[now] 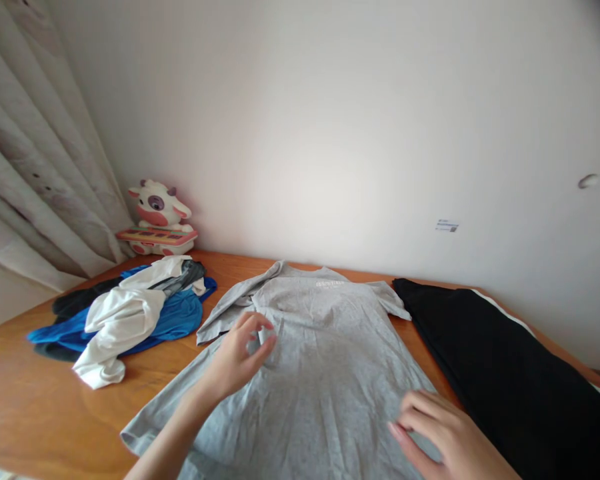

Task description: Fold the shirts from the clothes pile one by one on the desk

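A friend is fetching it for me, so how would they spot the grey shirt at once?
On the wooden surface by the pale wall, look between the jumbled clothes pile at left and the black garment at right. The grey shirt lies spread out there, set apart by its light grey cloth and small white chest lettering.

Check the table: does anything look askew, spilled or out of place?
No spill shows. The white garment lies crumpled over the blue garment, unlike the spread-out gray shirt. The cow-shaped toy behind looks odd, not being clothing.
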Motion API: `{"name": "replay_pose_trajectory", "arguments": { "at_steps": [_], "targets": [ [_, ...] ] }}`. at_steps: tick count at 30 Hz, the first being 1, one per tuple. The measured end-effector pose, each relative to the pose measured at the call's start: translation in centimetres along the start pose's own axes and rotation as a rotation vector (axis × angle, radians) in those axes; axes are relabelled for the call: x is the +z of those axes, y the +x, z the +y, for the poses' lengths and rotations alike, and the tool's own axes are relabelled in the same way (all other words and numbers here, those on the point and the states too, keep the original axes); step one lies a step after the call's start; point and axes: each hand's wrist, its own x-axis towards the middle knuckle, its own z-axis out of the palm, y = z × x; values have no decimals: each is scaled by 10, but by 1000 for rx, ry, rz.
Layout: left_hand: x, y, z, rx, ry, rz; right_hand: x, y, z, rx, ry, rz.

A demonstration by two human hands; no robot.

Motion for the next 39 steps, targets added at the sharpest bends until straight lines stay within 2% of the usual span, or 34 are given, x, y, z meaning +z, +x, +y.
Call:
{"name": "replay_pose_trajectory", "arguments": {
  "at_steps": [3,5,7,9,12,14,16,19,21,24,27,29,31,33,35,37,38,39],
  "targets": [
    [44,50,-15,-99,55,64,16,63,-1,127,86,-37],
    [67,67,-29,-140,192,108,36,93,11,190,145,-16],
    [84,69,-40,-129,315,111,61,114,28,231,197,41],
    [95,61,-44,-52,364,45,87,131,44,280,244,144],
    [103,50,-43,83,264,-55,121,155,58,338,278,300],
    [103,49,-45,87,133,6,138,170,60,360,283,361],
    [98,54,-54,6,-14,158,151,180,56,373,299,400],
    [78,67,-80,-193,-183,406,165,181,50,382,344,433],
    [59,75,-100,-417,-211,500,171,176,48,386,381,440],
    [30,85,-127,-735,-175,452,175,172,49,392,433,446],
    [11,92,-144,-802,-120,321,174,172,50,394,473,442],
    [6,100,-148,-786,-73,272,172,173,49,399,499,445],
    [6,111,-146,-738,-27,295,170,174,47,411,532,461],
    [9,126,-133,-666,5,370,169,174,45,430,578,481],
    [15,139,-109,-573,14,448,168,175,44,457,644,500],
    [21,145,-77,-377,-2,483,167,176,46,503,732,525],
    [24,143,-59,-166,-26,479,166,176,48,537,784,542],
    [28,139,-42,60,-51,400,164,176,52,577,841,564]
  ]
}}
